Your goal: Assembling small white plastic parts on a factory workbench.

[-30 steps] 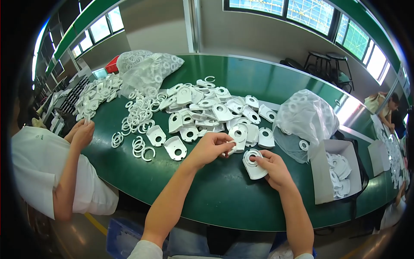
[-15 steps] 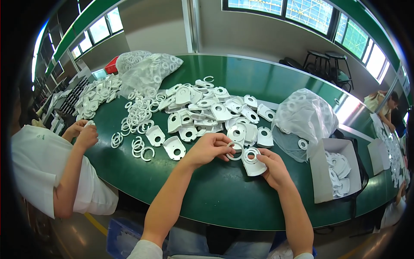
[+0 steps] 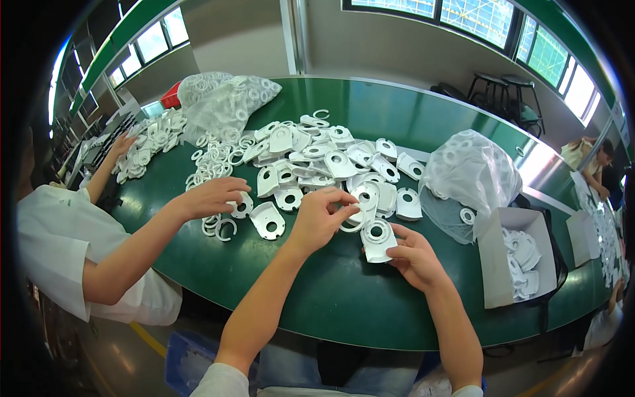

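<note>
My left hand (image 3: 323,218) pinches a thin white ring (image 3: 352,229) between thumb and fingertips, just left of the plate. My right hand (image 3: 417,259) grips a white plastic plate (image 3: 380,250) by its lower right side, its raised round collar and hole facing up. Ring and plate are close together; whether they touch I cannot tell. Beyond my hands lies a heap of similar white plates (image 3: 336,165). A few loose plates, one of them (image 3: 267,221) left of my left hand, lie nearer to me.
White rings (image 3: 213,171) are piled left of the heap. A co-worker's hand (image 3: 213,197) reaches over them. Clear bags of rings stand at the back left (image 3: 228,99) and right (image 3: 469,165). An open carton (image 3: 488,278) with white parts sits at right. Blue bins (image 3: 177,360) are below the table edge.
My left hand and the ring have shifted slightly left and up; the plate has moved a little up and left. The co-worker's hands have parted, one reaching toward the rings, the other toward the far-left pile.
</note>
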A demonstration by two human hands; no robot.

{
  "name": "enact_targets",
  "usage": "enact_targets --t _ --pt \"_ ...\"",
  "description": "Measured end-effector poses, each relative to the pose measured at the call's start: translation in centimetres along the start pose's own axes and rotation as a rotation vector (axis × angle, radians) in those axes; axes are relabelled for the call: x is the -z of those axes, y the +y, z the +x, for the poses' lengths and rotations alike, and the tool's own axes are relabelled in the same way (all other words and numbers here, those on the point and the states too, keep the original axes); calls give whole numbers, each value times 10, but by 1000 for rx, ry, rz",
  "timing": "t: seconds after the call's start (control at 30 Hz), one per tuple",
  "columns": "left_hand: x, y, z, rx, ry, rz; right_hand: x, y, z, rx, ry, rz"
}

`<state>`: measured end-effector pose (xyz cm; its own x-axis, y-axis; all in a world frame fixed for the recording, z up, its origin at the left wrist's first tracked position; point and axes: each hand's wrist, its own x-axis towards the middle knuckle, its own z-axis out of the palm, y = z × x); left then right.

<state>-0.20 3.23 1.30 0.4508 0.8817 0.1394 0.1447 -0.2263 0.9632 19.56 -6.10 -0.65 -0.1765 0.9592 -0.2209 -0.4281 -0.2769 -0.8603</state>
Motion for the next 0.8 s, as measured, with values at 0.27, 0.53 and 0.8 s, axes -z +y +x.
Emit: enact_targets --t 0.27,0.53,0.8 --pt "-20 -3 -7 -462 46 251 -7 3 0 -37 -60 -142" --pt "-23 -7 -9 -504 6 303 -13 2 -1 -1 -46 -113" --pt "-27 -5 -11 -536 50 352 -13 3 -1 39 -43 -108"
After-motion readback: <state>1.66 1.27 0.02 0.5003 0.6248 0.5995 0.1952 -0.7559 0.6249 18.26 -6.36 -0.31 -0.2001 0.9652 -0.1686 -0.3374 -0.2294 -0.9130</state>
